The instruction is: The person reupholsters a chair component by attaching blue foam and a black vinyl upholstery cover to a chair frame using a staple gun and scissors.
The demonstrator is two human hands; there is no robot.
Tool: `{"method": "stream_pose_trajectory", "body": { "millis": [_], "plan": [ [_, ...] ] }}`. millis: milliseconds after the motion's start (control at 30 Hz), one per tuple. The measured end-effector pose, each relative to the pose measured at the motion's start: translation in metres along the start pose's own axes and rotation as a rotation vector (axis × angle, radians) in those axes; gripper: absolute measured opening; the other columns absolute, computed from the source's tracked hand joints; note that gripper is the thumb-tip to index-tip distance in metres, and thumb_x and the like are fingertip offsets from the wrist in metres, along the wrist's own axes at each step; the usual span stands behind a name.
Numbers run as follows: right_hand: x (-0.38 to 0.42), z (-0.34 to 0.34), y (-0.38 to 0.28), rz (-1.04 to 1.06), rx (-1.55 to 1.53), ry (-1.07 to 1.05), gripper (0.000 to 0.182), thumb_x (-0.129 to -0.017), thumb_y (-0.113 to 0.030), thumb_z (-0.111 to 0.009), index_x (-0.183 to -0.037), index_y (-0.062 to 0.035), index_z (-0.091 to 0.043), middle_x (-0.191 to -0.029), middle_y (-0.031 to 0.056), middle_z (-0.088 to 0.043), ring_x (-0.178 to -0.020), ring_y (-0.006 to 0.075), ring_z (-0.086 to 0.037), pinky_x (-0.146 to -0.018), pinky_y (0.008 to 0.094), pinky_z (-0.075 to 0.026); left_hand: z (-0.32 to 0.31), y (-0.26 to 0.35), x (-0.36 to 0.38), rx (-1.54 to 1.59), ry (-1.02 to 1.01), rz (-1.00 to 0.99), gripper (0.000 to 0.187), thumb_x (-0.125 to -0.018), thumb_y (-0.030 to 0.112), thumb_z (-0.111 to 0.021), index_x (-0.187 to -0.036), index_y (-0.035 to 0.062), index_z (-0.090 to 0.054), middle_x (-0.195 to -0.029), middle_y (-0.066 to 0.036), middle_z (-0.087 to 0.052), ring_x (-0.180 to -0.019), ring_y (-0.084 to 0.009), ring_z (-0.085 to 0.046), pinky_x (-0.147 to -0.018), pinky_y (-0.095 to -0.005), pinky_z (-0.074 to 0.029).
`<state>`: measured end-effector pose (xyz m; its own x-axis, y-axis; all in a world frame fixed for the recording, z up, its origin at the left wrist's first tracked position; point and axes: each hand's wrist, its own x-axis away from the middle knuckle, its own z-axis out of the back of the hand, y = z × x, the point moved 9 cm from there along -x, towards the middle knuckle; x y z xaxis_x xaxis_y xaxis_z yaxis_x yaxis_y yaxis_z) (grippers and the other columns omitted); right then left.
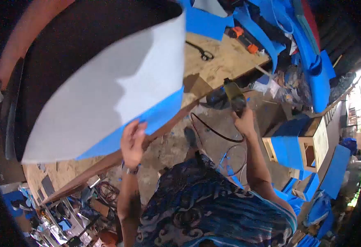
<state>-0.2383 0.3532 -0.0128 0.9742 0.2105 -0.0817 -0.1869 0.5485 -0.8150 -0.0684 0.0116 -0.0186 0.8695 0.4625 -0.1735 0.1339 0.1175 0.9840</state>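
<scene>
My left hand [133, 142] is at the front edge of a large white sheet [106, 90], its fingers touching the blue strip [156, 113] along that edge. The sheet curves up from the wooden table [213, 61], and its far side rises toward the top of the view. My right hand [244, 122] is closed around the lower part of a bottle [234, 95] with a dark cap and yellowish-green contents. The bottle is held over the floor, just off the table's edge, with its cap end pointing away from me.
Black scissors [206, 55] and an orange-and-black tool [244, 40] lie on the table. Blue sheets [318, 82] pile up at the right. A wooden box with blue covering [286, 150] stands on the floor at right. A black hose [217, 133] curves across the floor.
</scene>
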Motion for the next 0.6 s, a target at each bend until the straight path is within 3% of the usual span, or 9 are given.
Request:
{"method": "stream_pose_trajectory", "body": {
  "millis": [33,100,133,267,367,400,500,533,600],
  "plan": [
    [-0.028,0.006,-0.008,0.070,0.037,-0.018,0.060,-0.073,-0.009,-0.060,-0.126,0.0004,-0.034,-0.104,0.0270,-0.055,-0.100,0.0381,-0.053,-0.085,0.0401,-0.041,0.014,-0.022,-0.002,0.058,0.090,0.101,0.025,-0.086,0.010,-0.051,-0.108,-0.0025,-0.052,-0.098,-0.013,-0.061,-0.089,-0.0190,-0.059,-0.079,-0.0309,-0.045],
    [-0.086,-0.002,0.002,0.112,0.269,-0.189,0.072,-0.075,-0.013,-0.057,-0.133,0.0003,-0.016,-0.108,0.0322,-0.050,-0.104,0.0431,-0.048,-0.087,0.0421,-0.039,0.017,-0.034,0.008,-0.108,0.247,0.118,0.031,-0.085,0.010,-0.053,-0.112,-0.0035,-0.048,-0.095,-0.015,-0.060,-0.087,-0.0243,-0.058,-0.078,-0.0348,-0.044],
    [-0.117,-0.010,0.007,0.147,0.380,-0.270,0.079,-0.076,-0.014,-0.055,-0.136,0.0003,-0.006,-0.111,0.0348,-0.047,-0.105,0.0456,-0.046,-0.089,0.0431,-0.038,0.005,-0.021,0.011,-0.336,0.310,0.020,0.036,-0.084,0.011,-0.054,-0.115,-0.0043,-0.045,-0.094,-0.016,-0.059,-0.087,-0.0271,-0.057,-0.079,-0.0372,-0.042],
    [-0.204,-0.026,0.029,0.034,0.539,-0.384,0.082,-0.077,-0.017,-0.053,-0.136,-0.0017,0.002,-0.122,0.0381,-0.033,-0.099,0.0473,-0.048,-0.085,0.0468,-0.041,-0.041,-0.003,0.019,-0.906,0.546,-0.299,0.058,-0.078,0.012,-0.061,-0.124,-0.0073,-0.032,-0.096,-0.022,-0.053,-0.086,-0.0355,-0.050,-0.079,-0.0462,-0.037],
    [-0.244,-0.045,0.046,0.256,0.684,-0.264,0.082,-0.074,-0.010,-0.056,-0.137,-0.0024,-0.003,-0.114,0.0327,-0.040,-0.088,0.0430,-0.052,-0.074,0.0467,-0.045,-0.053,-0.002,0.014,-1.046,0.663,-0.202,0.074,-0.076,0.013,-0.064,-0.130,-0.0072,-0.018,-0.103,-0.024,-0.047,-0.091,-0.0368,-0.046,-0.081,-0.0497,-0.035],
    [-0.255,-0.051,0.054,0.347,0.755,-0.177,0.084,-0.075,-0.012,-0.058,-0.138,-0.0055,-0.002,-0.115,0.0299,-0.041,-0.091,0.0417,-0.051,-0.074,0.0462,-0.045,-0.050,-0.017,0.020,-1.033,0.695,-0.266,0.078,-0.076,0.014,-0.065,-0.131,-0.0067,-0.014,-0.108,-0.025,-0.044,-0.095,-0.0374,-0.044,-0.082,-0.0502,-0.034],
    [-0.279,-0.076,0.083,0.302,0.769,-0.304,0.085,-0.076,-0.020,-0.057,-0.138,-0.0097,0.000,-0.120,0.0302,-0.039,-0.095,0.0444,-0.052,-0.081,0.0499,-0.043,-0.048,-0.018,0.018,-1.111,0.727,-0.045,0.079,-0.074,0.013,-0.067,-0.133,-0.0024,-0.017,-0.122,-0.026,-0.036,-0.106,-0.0356,-0.043,-0.090,-0.0474,-0.034],
    [-0.283,-0.080,0.089,0.315,0.785,-0.291,0.086,-0.076,-0.020,-0.058,-0.139,-0.0106,-0.001,-0.119,0.0296,-0.040,-0.096,0.0442,-0.052,-0.082,0.0500,-0.042,-0.062,-0.004,0.013,-1.367,0.752,-0.090,0.078,-0.075,0.014,-0.066,-0.133,-0.0012,-0.017,-0.123,-0.026,-0.035,-0.106,-0.0368,-0.043,-0.091,-0.0477,-0.033],
    [-0.284,-0.085,0.088,0.346,0.816,-0.264,0.087,-0.075,-0.021,-0.060,-0.139,-0.0123,-0.002,-0.117,0.0285,-0.042,-0.097,0.0438,-0.051,-0.084,0.0501,-0.041,-0.060,-0.008,0.014,-1.299,0.775,-0.005,0.077,-0.075,0.015,-0.066,-0.133,-0.0014,-0.018,-0.121,-0.025,-0.037,-0.107,-0.0382,-0.042,-0.091,-0.0481,-0.033]
  ]
}}
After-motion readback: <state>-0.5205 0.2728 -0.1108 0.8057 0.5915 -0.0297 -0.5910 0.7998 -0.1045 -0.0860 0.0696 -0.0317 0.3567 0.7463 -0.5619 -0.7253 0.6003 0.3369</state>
